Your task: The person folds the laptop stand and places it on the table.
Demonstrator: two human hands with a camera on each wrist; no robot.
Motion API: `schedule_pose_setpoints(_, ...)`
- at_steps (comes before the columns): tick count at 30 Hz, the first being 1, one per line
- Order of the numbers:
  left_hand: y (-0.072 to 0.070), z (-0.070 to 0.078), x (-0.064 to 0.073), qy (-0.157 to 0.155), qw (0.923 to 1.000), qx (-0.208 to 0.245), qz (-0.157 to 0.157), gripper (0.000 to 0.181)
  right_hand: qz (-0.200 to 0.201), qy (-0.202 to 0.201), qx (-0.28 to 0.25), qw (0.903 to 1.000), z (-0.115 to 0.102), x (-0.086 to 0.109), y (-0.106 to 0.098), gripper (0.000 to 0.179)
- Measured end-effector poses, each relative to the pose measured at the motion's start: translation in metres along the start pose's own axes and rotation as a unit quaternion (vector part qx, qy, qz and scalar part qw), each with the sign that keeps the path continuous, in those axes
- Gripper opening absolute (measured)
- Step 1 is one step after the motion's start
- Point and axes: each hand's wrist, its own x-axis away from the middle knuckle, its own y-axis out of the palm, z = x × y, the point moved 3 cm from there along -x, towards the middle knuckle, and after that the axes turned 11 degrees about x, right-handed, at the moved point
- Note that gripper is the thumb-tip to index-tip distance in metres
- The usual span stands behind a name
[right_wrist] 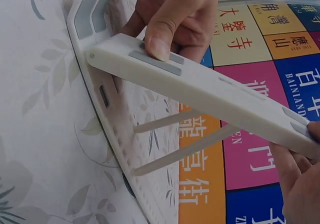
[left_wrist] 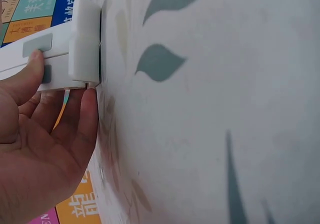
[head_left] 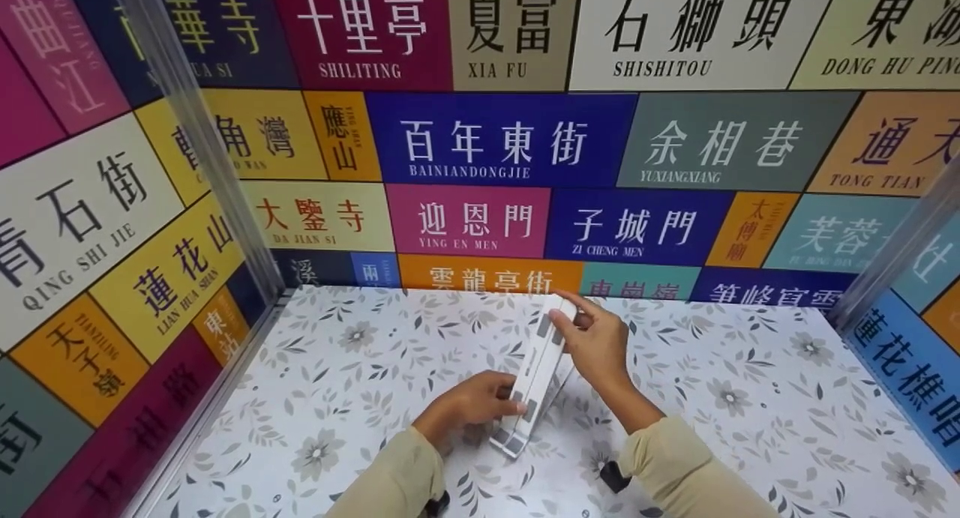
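A white folding laptop stand [head_left: 537,364] with grey pads stands on the table, its upper bars tilted up from the base. The left hand [head_left: 480,398] grips the bars near the hinge, thumb on a grey pad and fingers behind. At the raised far end, the right hand [head_left: 600,342] pinches the bars between thumb and fingers. In the right wrist view, two support rods [right_wrist: 187,153] run from the notched base [right_wrist: 107,116] up to the bars. The lipped front end [left_wrist: 85,49] lies close against the table in the left wrist view.
White table covering [head_left: 352,398] with grey flowers and leaves lies under both hands. Colourful sign-patterned panels [head_left: 502,139] rise behind the table and at both sides. A clear corner strip [head_left: 232,196] runs down the left corner.
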Motion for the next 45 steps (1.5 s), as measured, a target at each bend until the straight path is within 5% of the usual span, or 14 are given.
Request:
schedule_pose_setpoints(10,-0.009,-0.003,-0.002,0.019,0.9979,-0.048,-0.038,0.021,0.075,-0.007,0.037,0.9965,-0.005,0.019,-0.002,0.035)
schedule_pose_setpoints(18,-0.013,-0.007,-0.005,0.002,0.9984,-0.020,-0.052,0.023,0.109,-0.010,0.073,0.9912,-0.008,0.026,-0.001,0.036)
schedule_pose_setpoints(28,-0.007,-0.006,0.000,0.008,0.9999,-0.002,-0.006,0.025,0.116,-0.052,0.071,0.9893,-0.003,0.025,-0.006,0.037)
schedule_pose_setpoints(34,-0.002,0.002,0.017,0.034,0.9960,-0.057,0.061,0.032,0.004,-0.013,0.032,0.9994,0.018,0.021,-0.011,0.040)
schedule_pose_setpoints(38,0.009,0.009,0.036,0.018,0.9797,-0.162,0.117,0.048,-0.072,-0.011,0.080,0.9942,0.051,0.011,-0.016,0.050)
schedule_pose_setpoints(41,0.022,0.012,0.049,-0.030,0.9593,-0.239,0.147,0.064,-0.130,-0.035,0.180,0.9743,0.081,0.004,-0.019,0.059)
schedule_pose_setpoints(45,0.040,0.012,0.061,-0.133,0.9410,-0.270,0.155,0.080,-0.231,-0.061,0.282,0.9293,0.115,0.003,-0.018,0.070)
